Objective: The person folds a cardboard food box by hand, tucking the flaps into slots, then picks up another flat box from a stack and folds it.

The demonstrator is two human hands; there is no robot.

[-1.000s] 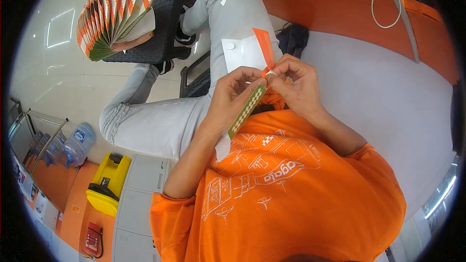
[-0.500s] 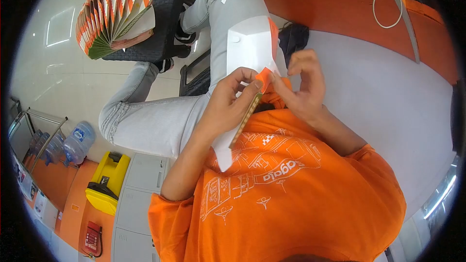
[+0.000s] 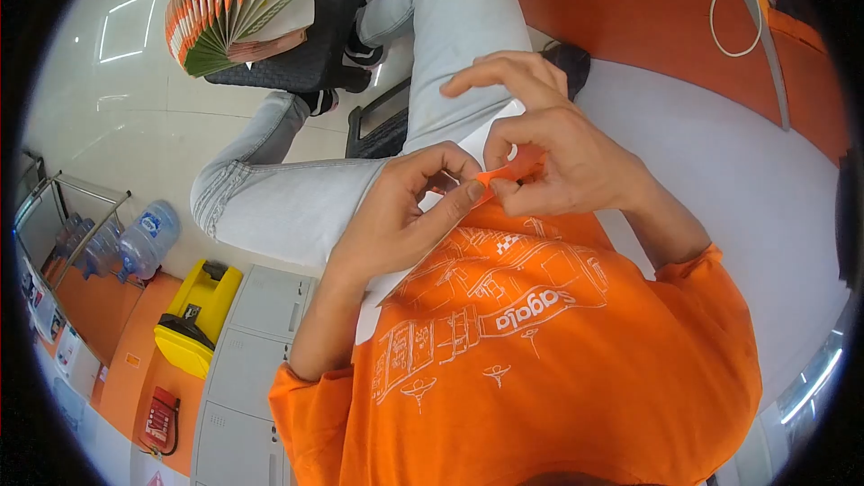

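Paper card [image 3: 493, 132], white with an orange flap [image 3: 509, 171], is held in mid-air above the person's legs [image 3: 297, 207], close to the chest and mostly hidden by both hands. The left hand [image 3: 405, 216] pinches the flap's tip between thumb and forefinger. The right hand [image 3: 562, 148] curls over the top, its thumb and forefinger pressed on the same flap and its other fingers loosely spread. With nothing firm beneath, uneven pressure would likely set the crease crooked or tear the narrow flap. A loosened pinch could drop the card to the floor [image 3: 135, 126], away from the fanned stack [image 3: 238, 0] on the black stool [image 3: 319, 58].
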